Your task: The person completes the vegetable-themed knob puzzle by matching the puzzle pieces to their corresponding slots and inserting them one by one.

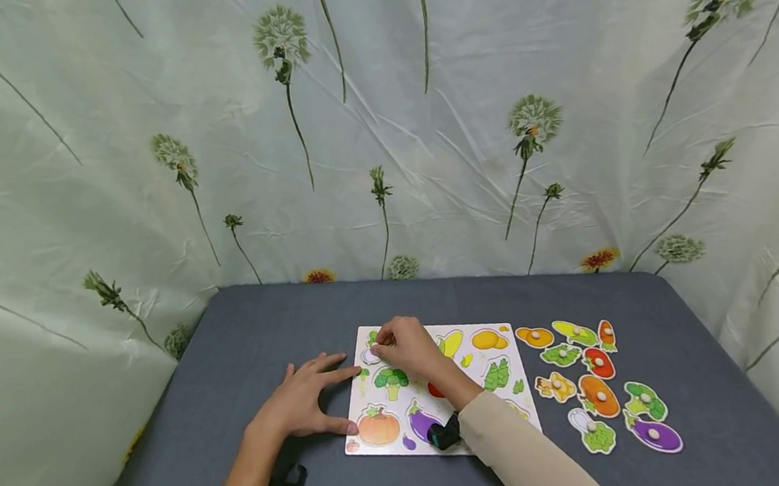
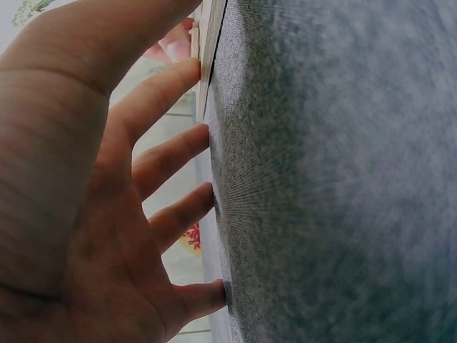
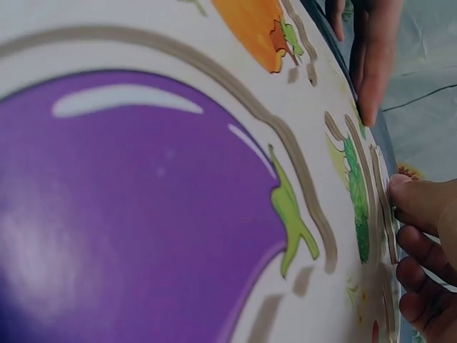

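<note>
A white vegetable puzzle board (image 1: pixel 414 411) lies on the grey table, printed with broccoli, a pumpkin, an eggplant (image 3: pixel 157 200) and other vegetables. My left hand (image 1: pixel 304 402) is spread at its left side, index finger and thumb touching the edge; in the left wrist view the other left fingertips (image 2: pixel 200 134) rest on the cloth. My right hand (image 1: pixel 408 348) reaches over the board to its top left corner. Its fingers are curled, thumb and index pinching a puzzle piece (image 2: pixel 195 39) low over the board; which vegetable it shows I cannot tell.
Right of the board lie several loose knobbed pieces, among them a tomato (image 1: pixel 599 363), a pumpkin (image 1: pixel 598 397), a carrot (image 1: pixel 607 335), a bok choy (image 1: pixel 598 436) and an eggplant (image 1: pixel 654 435). A dandelion-print curtain (image 1: pixel 423 152) hangs behind the table (image 1: pixel 283 317).
</note>
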`<state>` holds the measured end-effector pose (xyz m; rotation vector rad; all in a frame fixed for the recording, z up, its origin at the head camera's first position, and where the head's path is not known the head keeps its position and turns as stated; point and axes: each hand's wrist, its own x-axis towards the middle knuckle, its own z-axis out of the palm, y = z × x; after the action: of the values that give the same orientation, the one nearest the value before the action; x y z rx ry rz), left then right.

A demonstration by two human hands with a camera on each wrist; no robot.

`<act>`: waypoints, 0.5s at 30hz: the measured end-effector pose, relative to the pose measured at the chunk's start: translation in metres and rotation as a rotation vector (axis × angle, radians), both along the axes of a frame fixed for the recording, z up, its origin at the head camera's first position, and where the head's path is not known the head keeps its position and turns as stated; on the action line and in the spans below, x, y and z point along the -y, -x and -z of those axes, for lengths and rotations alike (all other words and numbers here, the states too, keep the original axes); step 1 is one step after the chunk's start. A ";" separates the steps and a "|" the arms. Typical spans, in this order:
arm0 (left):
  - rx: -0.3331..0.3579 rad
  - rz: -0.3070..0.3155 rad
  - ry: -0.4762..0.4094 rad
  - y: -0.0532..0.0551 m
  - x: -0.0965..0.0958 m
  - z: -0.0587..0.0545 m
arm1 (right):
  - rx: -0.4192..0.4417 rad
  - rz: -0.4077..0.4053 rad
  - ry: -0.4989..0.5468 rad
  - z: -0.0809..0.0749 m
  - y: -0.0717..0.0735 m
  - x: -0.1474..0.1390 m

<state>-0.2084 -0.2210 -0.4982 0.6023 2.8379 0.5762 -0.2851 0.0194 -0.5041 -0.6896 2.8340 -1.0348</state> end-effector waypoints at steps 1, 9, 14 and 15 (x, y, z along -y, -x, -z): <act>0.000 0.001 -0.001 0.000 0.000 0.000 | -0.004 0.005 -0.002 0.000 0.000 0.000; -0.008 0.004 -0.005 0.002 0.000 -0.003 | -0.035 0.019 -0.037 0.000 -0.001 0.003; -0.014 0.015 -0.008 -0.001 0.001 -0.001 | -0.027 0.026 -0.024 0.001 -0.005 0.004; -0.013 0.015 -0.009 -0.003 0.002 0.000 | -0.026 0.026 -0.023 0.002 -0.006 0.004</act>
<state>-0.2058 -0.2227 -0.4981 0.6303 2.8421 0.5847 -0.2790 0.0150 -0.5063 -0.6710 2.8799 -1.0026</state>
